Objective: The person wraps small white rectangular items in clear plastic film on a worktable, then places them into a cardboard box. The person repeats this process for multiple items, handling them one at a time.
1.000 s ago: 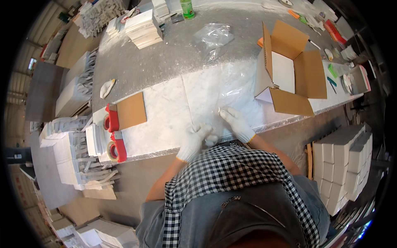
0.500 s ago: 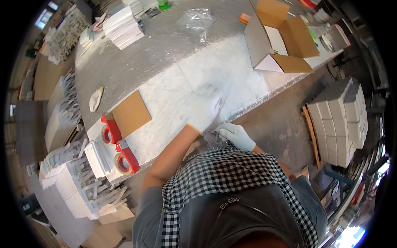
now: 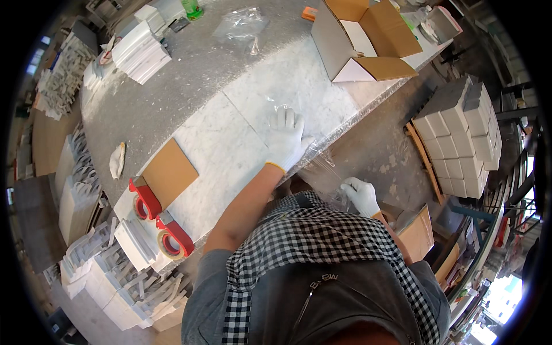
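Observation:
My left hand (image 3: 289, 138), in a white knit glove, lies flat with fingers spread on the pale marble slab (image 3: 227, 152). Clear plastic film (image 3: 325, 172) shows around its fingertips and runs over the slab's edge toward my body. Off the table's near edge, my right hand (image 3: 360, 195), gloved as well, is closed on the loose part of this film, in front of my checkered apron. The film is see-through, so its full outline is hard to make out.
An open cardboard box (image 3: 376, 68) stands at the table's far right. Two red tape dispensers (image 3: 175, 234) and a cardboard sheet (image 3: 171, 172) lie at the left. Another clear bag (image 3: 241, 26) is at the back. White blocks (image 3: 460, 138) are stacked on a pallet beyond the right edge.
My left hand, blurred before, now rests flat with spread fingers. My right hand has moved right, away from the left, drawing the film out between them. The view has shifted slightly.

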The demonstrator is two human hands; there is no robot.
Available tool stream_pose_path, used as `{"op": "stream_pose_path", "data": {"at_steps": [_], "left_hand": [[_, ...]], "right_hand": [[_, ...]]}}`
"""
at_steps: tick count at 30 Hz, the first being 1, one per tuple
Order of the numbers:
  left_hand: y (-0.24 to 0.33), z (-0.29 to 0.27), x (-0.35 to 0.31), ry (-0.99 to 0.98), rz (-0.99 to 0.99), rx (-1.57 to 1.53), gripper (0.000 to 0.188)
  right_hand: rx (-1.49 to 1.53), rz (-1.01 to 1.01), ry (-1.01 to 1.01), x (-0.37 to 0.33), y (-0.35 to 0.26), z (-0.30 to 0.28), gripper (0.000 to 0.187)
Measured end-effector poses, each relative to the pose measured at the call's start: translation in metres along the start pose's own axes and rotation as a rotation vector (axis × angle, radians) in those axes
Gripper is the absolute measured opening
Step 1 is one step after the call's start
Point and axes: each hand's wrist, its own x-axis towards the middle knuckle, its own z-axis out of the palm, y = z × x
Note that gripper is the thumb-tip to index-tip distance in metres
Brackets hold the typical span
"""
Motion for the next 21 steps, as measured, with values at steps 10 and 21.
{"op": "stream_pose_path", "data": {"at_steps": [10, 21], "left_hand": [[0.017, 0.008, -0.002, 0.038, 0.02, 0.033, 0.069], [0.023, -0.002, -0.015, 0.049, -0.001, -0.037, 0.065]], "right_hand": [[-0.644, 0.026, -0.296, 0.123, 0.065, 0.062, 0.03], [-0.425, -0.522, 0.22, 0.221, -0.14, -0.032, 0.053]]}}
